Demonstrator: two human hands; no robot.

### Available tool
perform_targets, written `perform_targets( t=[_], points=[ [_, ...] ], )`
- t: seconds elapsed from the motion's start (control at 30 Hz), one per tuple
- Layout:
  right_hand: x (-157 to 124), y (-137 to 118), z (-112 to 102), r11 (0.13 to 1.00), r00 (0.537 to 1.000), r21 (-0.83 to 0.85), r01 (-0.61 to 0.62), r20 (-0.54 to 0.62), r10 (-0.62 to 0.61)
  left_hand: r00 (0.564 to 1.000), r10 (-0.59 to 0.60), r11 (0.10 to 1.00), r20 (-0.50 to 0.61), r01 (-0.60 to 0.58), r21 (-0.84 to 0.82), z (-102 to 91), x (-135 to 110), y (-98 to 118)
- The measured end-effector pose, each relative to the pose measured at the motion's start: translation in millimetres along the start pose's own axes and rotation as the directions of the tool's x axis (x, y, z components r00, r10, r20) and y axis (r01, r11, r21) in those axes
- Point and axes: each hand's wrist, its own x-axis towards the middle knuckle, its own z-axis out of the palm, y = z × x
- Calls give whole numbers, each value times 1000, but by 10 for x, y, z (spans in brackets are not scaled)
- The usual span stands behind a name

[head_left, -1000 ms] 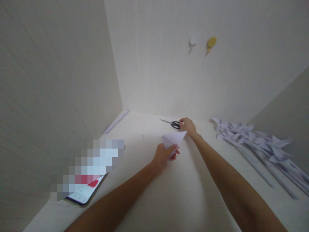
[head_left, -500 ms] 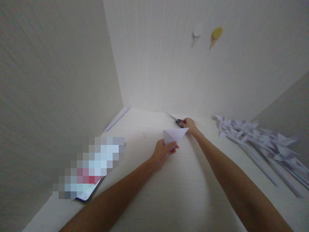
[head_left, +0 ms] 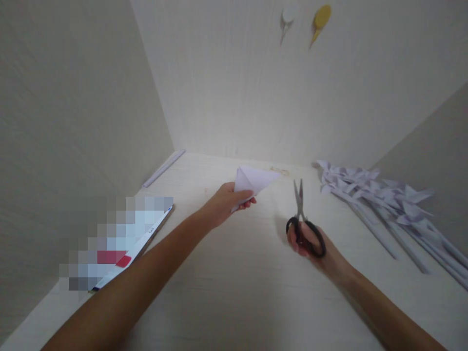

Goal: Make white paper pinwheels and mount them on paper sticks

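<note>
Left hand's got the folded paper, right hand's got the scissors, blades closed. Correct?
Not the blades: the head view shows the blades parted in a V. The rest stands: left hand holds the folded paper, right hand the scissors.

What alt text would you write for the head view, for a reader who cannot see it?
A person's left hand holds folded paper and the right hand holds scissors, blades slightly open, over a pale table. At right lie what look like paper pinwheels; at left, a partly pixelated phone and a paper roll.
</note>
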Motion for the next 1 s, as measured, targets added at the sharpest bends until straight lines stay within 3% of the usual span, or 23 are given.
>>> perform_targets(
  t=[0.1,0.23,0.43,1.0],
  points=[
    [-86,38,47,975,991,-217,40,136,-11,998,-17,995,62,11,98,5,-46,72],
    [-109,2,79,949,975,-312,41,220,30,992,-46,978,116,22,207,16,-100,142],
    [-169,-7,121,951,975,-309,-26,200,92,974,-105,978,203,64,198,50,-145,139],
    [-176,46,130,963,970,-245,-114,183,161,981,-85,991,175,66,112,86,-121,90]
  ],
)
